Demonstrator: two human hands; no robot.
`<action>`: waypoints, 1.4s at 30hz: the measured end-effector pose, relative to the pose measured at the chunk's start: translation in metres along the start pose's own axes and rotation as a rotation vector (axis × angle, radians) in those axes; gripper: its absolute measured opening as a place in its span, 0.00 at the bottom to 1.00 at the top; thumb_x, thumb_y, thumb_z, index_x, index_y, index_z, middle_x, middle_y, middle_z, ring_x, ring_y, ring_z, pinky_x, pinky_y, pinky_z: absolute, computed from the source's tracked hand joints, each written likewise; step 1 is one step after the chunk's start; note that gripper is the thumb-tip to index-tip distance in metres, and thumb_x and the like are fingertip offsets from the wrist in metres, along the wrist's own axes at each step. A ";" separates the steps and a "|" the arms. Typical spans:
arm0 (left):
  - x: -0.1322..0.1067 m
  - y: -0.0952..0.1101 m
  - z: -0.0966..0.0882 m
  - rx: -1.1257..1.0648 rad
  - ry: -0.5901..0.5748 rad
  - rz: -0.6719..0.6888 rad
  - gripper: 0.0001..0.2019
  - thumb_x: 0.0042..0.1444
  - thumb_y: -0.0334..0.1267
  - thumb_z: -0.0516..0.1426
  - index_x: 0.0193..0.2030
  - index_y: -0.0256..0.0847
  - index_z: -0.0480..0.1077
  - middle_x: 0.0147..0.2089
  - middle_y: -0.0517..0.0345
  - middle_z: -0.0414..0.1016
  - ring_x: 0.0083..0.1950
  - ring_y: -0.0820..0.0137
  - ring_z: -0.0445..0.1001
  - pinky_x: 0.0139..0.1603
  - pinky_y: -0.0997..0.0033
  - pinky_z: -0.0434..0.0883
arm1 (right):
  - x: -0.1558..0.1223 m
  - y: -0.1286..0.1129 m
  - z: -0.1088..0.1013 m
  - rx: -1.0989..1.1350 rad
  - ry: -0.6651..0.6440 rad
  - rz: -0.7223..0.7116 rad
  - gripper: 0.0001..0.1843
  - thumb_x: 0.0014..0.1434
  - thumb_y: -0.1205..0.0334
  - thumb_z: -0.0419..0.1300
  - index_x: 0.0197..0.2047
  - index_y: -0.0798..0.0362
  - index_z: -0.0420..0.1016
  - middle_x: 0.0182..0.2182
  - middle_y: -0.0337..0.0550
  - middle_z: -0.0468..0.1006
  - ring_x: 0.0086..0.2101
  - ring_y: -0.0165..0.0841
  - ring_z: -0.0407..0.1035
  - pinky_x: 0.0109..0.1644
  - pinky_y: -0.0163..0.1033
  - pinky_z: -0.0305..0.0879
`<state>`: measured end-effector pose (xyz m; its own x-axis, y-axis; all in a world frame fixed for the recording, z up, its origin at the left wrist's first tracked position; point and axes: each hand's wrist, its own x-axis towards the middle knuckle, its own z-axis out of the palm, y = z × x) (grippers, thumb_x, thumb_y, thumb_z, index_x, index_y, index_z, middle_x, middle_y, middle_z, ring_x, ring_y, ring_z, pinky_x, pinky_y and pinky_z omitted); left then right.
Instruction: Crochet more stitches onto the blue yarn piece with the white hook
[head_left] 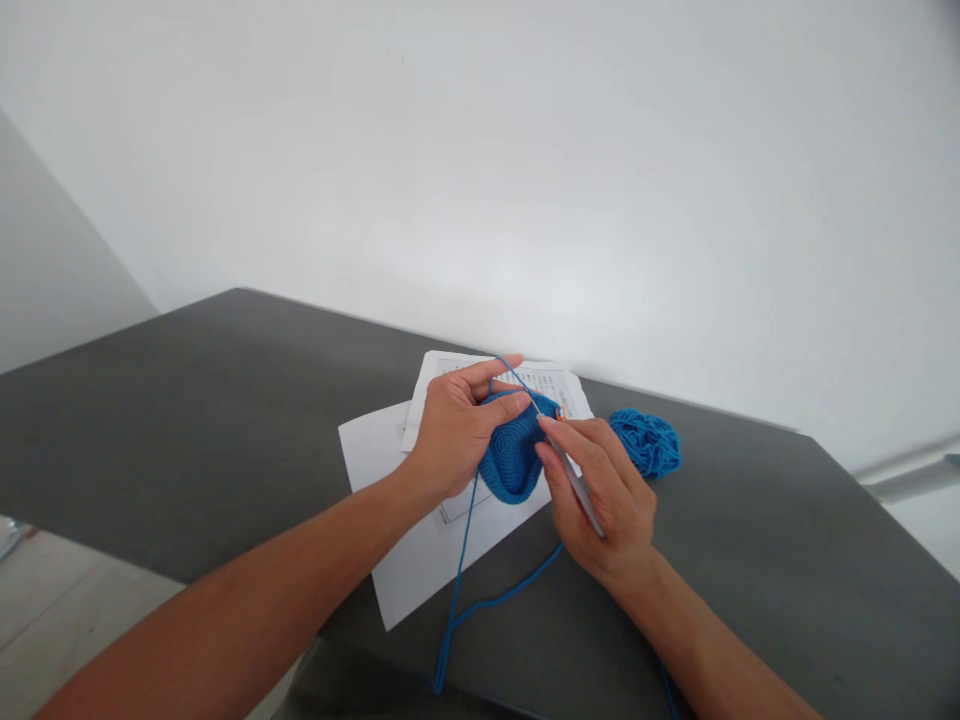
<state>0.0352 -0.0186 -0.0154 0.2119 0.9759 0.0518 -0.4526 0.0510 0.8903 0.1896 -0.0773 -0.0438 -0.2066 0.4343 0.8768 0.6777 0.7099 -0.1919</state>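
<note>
A cup-shaped blue crochet piece (517, 455) is held over the papers, its rounded rows of stitches facing me. My left hand (469, 420) pinches its upper left edge between thumb and fingers, with the blue yarn (463, 550) running over the raised index finger. In my right hand (604, 490) is a grey-handled crochet hook (576, 482), gripped like a pen. Its tip meets the top edge of the crochet piece, near a small orange marker (561, 412). The left hand's lower fingers are partly hidden behind the work.
A loose ball of blue yarn (646, 442) lies right of my hands on the dark grey table (247, 420). Printed sheets (405, 570) lie beneath the work. Yarn loops down over the front table edge. A white wall (480, 180) rises behind the table.
</note>
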 end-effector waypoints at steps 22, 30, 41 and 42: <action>0.003 0.017 -0.003 -0.228 -0.076 -0.270 0.24 0.44 0.26 0.71 0.51 0.34 0.81 0.32 0.53 0.84 0.31 0.68 0.81 0.35 0.68 0.77 | 0.001 -0.003 0.002 -0.196 -0.007 -0.112 0.37 0.65 0.74 0.63 0.74 0.47 0.64 0.44 0.51 0.81 0.41 0.40 0.79 0.44 0.44 0.80; 0.003 0.020 -0.005 -0.229 -0.121 -0.240 0.24 0.42 0.26 0.73 0.49 0.34 0.82 0.29 0.56 0.82 0.28 0.71 0.79 0.32 0.72 0.76 | 0.001 0.003 -0.006 -0.162 -0.040 -0.140 0.37 0.65 0.73 0.65 0.74 0.46 0.64 0.46 0.51 0.81 0.43 0.40 0.80 0.47 0.44 0.82; 0.005 0.020 -0.010 -0.101 -0.169 -0.128 0.32 0.37 0.32 0.77 0.54 0.31 0.81 0.29 0.56 0.82 0.28 0.73 0.76 0.30 0.74 0.72 | 0.003 0.011 -0.016 -0.060 -0.087 -0.153 0.34 0.65 0.73 0.65 0.72 0.49 0.68 0.49 0.53 0.82 0.45 0.39 0.81 0.48 0.43 0.82; 0.006 0.019 -0.011 -0.067 -0.171 -0.101 0.34 0.37 0.32 0.77 0.55 0.31 0.80 0.29 0.56 0.83 0.28 0.73 0.76 0.30 0.74 0.71 | 0.004 0.011 -0.016 -0.053 -0.090 -0.154 0.34 0.65 0.74 0.65 0.71 0.49 0.68 0.48 0.53 0.82 0.44 0.38 0.81 0.47 0.42 0.82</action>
<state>0.0181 -0.0096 -0.0028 0.4003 0.9153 0.0448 -0.4773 0.1665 0.8628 0.2079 -0.0764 -0.0354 -0.3713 0.3727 0.8504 0.6693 0.7423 -0.0331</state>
